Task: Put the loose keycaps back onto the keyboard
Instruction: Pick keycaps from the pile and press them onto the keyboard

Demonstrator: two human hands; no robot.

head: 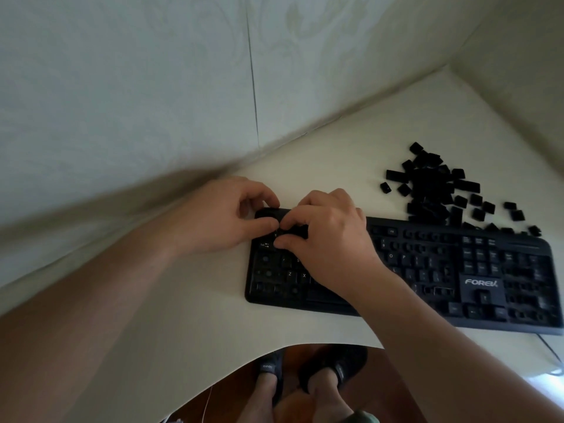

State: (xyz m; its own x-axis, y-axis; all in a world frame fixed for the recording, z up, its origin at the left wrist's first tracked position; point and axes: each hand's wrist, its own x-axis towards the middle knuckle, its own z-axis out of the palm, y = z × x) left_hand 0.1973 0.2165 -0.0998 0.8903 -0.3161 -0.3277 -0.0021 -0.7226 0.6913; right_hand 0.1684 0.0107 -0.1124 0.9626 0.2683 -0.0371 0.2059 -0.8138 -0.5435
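Observation:
A black keyboard (427, 270) lies on the white table, with many bare key sockets among its fitted keys. Behind its right half sits a heap of loose black keycaps (439, 190). My left hand (222, 215) and my right hand (329, 236) meet over the keyboard's top left corner. Both have curled fingers whose tips press together on a small black keycap (279, 232) near the number row. The keycap is mostly hidden by the fingertips, and whether it sits in its socket cannot be told.
The white table (195, 315) stands in a corner between two pale walls. Its curved front edge runs close to my body. A cable (549, 346) leaves the keyboard at the right. My feet in dark sandals (305, 374) show below the table edge.

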